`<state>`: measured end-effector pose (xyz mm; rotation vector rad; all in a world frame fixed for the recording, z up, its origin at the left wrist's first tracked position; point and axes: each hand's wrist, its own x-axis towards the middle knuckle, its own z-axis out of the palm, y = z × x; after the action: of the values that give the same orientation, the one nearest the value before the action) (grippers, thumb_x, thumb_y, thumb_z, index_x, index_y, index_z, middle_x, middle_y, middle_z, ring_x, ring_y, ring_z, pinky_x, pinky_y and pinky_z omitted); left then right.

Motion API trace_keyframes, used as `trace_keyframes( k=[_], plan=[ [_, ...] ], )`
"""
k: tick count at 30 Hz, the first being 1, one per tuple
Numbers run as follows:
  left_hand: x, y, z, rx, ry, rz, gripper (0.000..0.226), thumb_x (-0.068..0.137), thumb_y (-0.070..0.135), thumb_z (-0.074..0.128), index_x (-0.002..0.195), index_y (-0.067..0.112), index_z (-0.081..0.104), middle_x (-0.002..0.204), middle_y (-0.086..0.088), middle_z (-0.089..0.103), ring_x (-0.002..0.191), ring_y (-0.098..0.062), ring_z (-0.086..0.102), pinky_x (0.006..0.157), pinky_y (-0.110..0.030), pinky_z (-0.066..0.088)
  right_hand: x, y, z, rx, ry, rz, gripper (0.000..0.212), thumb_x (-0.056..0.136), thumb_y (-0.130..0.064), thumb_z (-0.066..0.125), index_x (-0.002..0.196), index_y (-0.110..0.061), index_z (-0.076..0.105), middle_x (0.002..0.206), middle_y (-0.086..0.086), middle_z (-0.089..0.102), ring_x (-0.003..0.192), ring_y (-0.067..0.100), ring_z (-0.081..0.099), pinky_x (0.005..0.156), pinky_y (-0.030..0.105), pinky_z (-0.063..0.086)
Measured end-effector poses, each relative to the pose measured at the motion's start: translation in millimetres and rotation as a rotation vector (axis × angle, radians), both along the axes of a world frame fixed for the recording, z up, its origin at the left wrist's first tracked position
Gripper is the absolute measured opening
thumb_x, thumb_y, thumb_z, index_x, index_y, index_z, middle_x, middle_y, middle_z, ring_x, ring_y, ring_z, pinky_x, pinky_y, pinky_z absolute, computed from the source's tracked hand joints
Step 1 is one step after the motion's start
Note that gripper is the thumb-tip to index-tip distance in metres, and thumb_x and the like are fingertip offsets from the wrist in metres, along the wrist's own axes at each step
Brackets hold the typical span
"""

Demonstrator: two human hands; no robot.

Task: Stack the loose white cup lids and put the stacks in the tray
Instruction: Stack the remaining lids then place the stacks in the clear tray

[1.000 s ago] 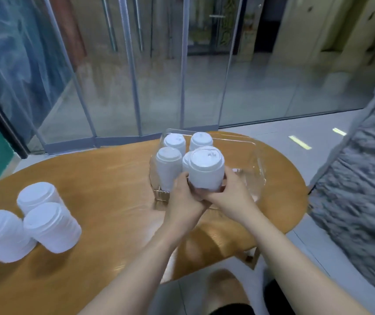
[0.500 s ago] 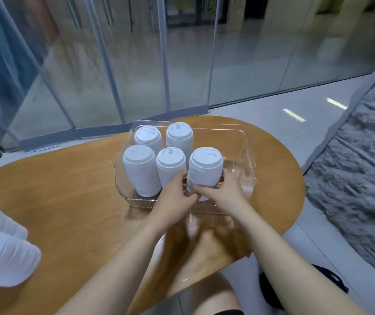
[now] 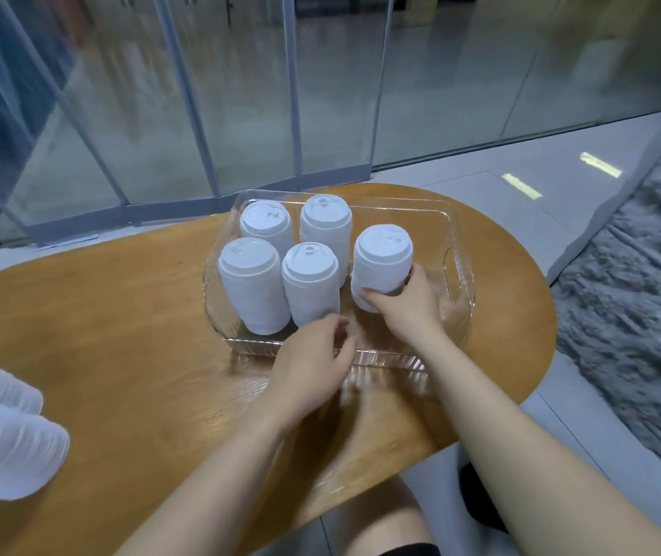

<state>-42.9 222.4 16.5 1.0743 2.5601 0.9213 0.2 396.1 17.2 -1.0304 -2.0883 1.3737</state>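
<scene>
Rightward, fingers (image 3: pixel 373 294) around fifth lid stack (image 3: pixel 382 266).

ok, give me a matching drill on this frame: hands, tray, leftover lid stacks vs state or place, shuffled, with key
Things:
1. right hand
2. left hand
3. clear tray
4. lid stacks outside the tray

States or places:
A. far left on the table
B. holds five upright stacks
C. grips the rightmost stack
D. holds nothing, at the tray's near wall

Pairs: 1-C, 2-D, 3-B, 4-A

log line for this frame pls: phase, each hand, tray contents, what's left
phase: placing fifth lid stack in clear tray | right hand: grip on stack | left hand: free, at near rim | left: two stacks on table
</scene>
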Motion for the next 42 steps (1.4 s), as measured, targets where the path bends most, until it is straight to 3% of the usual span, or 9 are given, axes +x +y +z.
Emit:
trace_keyframes(
  k=[5, 15, 21, 24, 27, 30, 34, 38, 42],
  plan=[
    [4, -5, -12, -0.006, 0.128, -0.026, 0.026, 0.101, 0.04, 0.047, 0.095, 0.026, 0.068, 0.08, 0.007, 0.069, 0.077, -0.017, 0.061, 0.073, -0.04, 0.048, -27, 10, -11, 0.023, -0.056, -0.024, 0.063, 0.077, -0.03, 0.087, 0.124, -0.013, 0.05, 0.13, 0.008, 0.058, 0.119, 0.028, 0.057, 0.084, 0.032, 0.04],
    [0, -7, -18, 0.023, 0.185, -0.066, 0.038, 0.099, 0.048, 0.036, 0.088, 0.025, 0.064, 0.074, 0.006, 0.064, 0.072, -0.014, 0.057, 0.07, -0.039, 0.047, -37, 16, -19, 0.016, -0.159, 0.012, 0.077, 0.077, -0.039, 0.089, 0.135, -0.009, 0.048, 0.135, 0.008, 0.061, 0.123, 0.029, 0.058, 0.083, 0.03, 0.038],
    [3, -21, -13, 0.171, 0.157, -0.106, 0.018, 0.098, 0.033, 0.054, 0.1, 0.025, 0.07, 0.093, 0.011, 0.07, 0.089, -0.013, 0.062, 0.084, -0.033, 0.047, -14, -3, -4, 0.035, -0.167, 0.017, 0.096, 0.077, -0.04, 0.087, 0.149, -0.005, 0.035, 0.147, 0.012, 0.051, 0.138, 0.031, 0.048, 0.108, 0.042, 0.043],
    [10, -53, -10, 0.307, 0.262, -0.05, 0.016, 0.095, 0.022, 0.055, 0.099, 0.017, 0.069, 0.096, 0.006, 0.068, 0.092, -0.016, 0.063, 0.084, -0.031, 0.047, 12, -47, 13, 0.17, -0.042, 0.042, 0.074, 0.085, -0.03, 0.079, 0.147, -0.007, 0.044, 0.142, 0.01, 0.051, 0.134, 0.026, 0.048, 0.111, 0.033, 0.037],
    [26, -101, -19, 0.392, 0.284, 0.104, 0.016, 0.093, 0.016, 0.055, 0.098, 0.015, 0.07, 0.096, 0.005, 0.069, 0.093, -0.013, 0.062, 0.086, -0.022, 0.044, 32, -102, 23, 0.414, 0.102, 0.149, 0.04, 0.089, -0.017, 0.074, 0.125, -0.007, 0.06, 0.121, 0.008, 0.058, 0.118, 0.024, 0.054, 0.1, 0.024, 0.037],
    [44, -160, -31, 0.352, 0.286, 0.219, 0.017, 0.092, 0.017, 0.055, 0.095, 0.014, 0.071, 0.094, 0.005, 0.07, 0.091, -0.01, 0.06, 0.085, -0.017, 0.039, 33, -161, 15, 0.423, 0.18, 0.371, 0.023, 0.088, -0.01, 0.074, 0.11, -0.01, 0.067, 0.103, -0.001, 0.061, 0.097, 0.012, 0.056, 0.089, 0.02, 0.043],
    [58, -245, -49, 0.237, 0.277, 0.412, 0.015, 0.093, 0.021, 0.055, 0.094, 0.019, 0.07, 0.089, 0.012, 0.065, 0.085, -0.009, 0.058, 0.081, -0.03, 0.045, 17, -241, -3, 0.263, 0.05, 0.687, 0.039, 0.088, -0.017, 0.075, 0.124, -0.01, 0.063, 0.117, -0.001, 0.061, 0.103, 0.004, 0.054, 0.085, 0.0, 0.036],
    [59, -309, -61, 0.136, 0.275, 0.573, 0.017, 0.094, 0.022, 0.054, 0.094, 0.019, 0.07, 0.091, 0.009, 0.063, 0.087, -0.014, 0.058, 0.079, -0.041, 0.05, -8, -303, -26, 0.132, -0.06, 0.811, 0.064, 0.085, -0.027, 0.081, 0.141, -0.012, 0.053, 0.135, 0.001, 0.055, 0.125, 0.014, 0.053, 0.102, 0.025, 0.047],
    [55, -344, -67, 0.105, 0.225, 0.783, 0.016, 0.092, 0.012, 0.062, 0.105, 0.014, 0.071, 0.103, 0.006, 0.063, 0.097, -0.016, 0.054, 0.09, -0.04, 0.05, -26, -347, -43, 0.109, -0.11, 0.842, 0.084, 0.08, -0.03, 0.085, 0.151, -0.012, 0.043, 0.136, 0.002, 0.054, 0.124, 0.015, 0.052, 0.102, 0.026, 0.042]
  ],
)
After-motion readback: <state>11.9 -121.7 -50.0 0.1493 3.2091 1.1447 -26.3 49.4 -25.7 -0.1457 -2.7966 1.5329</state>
